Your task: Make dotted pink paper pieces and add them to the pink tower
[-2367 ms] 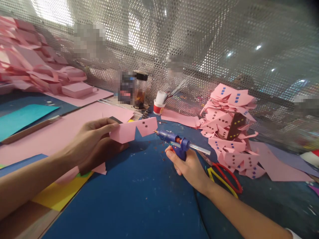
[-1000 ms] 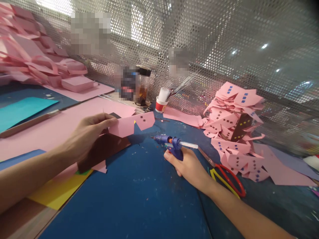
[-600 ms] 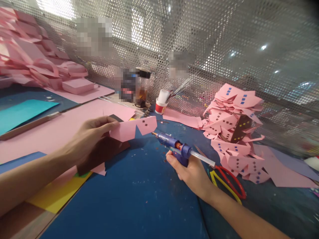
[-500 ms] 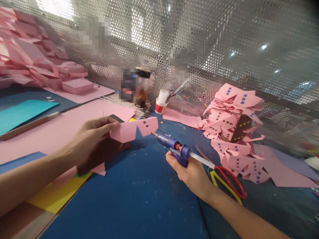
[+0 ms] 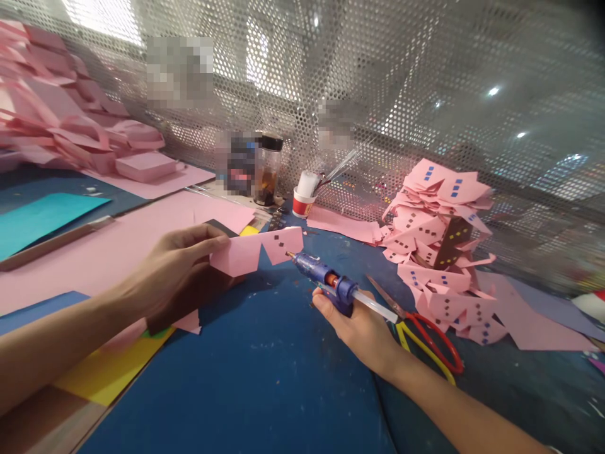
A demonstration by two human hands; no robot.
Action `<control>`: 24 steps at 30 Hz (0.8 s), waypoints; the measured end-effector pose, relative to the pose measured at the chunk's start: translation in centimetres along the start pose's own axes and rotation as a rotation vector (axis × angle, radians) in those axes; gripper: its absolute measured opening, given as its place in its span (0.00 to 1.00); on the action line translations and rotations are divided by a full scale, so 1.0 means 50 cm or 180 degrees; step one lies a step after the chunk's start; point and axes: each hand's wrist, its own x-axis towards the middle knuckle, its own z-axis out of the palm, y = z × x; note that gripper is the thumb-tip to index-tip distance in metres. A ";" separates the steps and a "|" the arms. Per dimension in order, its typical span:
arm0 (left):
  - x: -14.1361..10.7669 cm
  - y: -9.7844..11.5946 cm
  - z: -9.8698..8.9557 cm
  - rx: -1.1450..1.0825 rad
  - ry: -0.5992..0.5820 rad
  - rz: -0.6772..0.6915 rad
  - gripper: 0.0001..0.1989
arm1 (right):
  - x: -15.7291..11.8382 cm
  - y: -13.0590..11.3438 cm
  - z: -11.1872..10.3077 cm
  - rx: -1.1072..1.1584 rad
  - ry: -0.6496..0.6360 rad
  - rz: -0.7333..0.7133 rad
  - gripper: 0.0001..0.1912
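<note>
Between its thumb and fingers my left hand [image 5: 182,252] pinches the left end of a pink paper piece [image 5: 236,255]. The piece has a V-shaped notch in its lower edge and small dark squares near its right end. My right hand [image 5: 362,328] is wrapped round a blue glue gun [image 5: 319,271] with a clear glue stick [image 5: 377,307] coming out of its back. The gun's tip points left and meets or nearly meets the paper's right part; whether they touch I cannot tell.
Scissors [image 5: 437,343] with red and yellow handles lie right of my right hand. Behind them rises a heap of pink cut pieces [image 5: 425,233]. A red-white cup [image 5: 303,202] and a jar [image 5: 268,170] stand by the mesh wall. Pink sheets [image 5: 94,252] lie at left.
The right end of the pink piece has turned a little, and its notch looks wider. The gun has shifted very slightly left in view. Both hands keep their hold.
</note>
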 end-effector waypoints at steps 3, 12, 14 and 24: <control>-0.001 -0.001 0.000 0.0000 -0.0011 0.0031 0.14 | 0.001 -0.003 -0.003 0.0066 -0.0010 -0.0045 0.17; 0.003 -0.007 -0.004 0.0023 -0.0070 0.0113 0.14 | 0.004 0.000 0.000 0.0137 -0.0011 -0.0089 0.16; 0.005 -0.009 -0.006 0.0035 -0.0091 0.0122 0.14 | 0.004 0.002 -0.001 0.0100 -0.0009 -0.0090 0.16; 0.001 -0.004 -0.002 -0.0029 -0.0132 0.0066 0.14 | 0.003 -0.001 -0.002 0.0078 -0.0020 -0.0088 0.16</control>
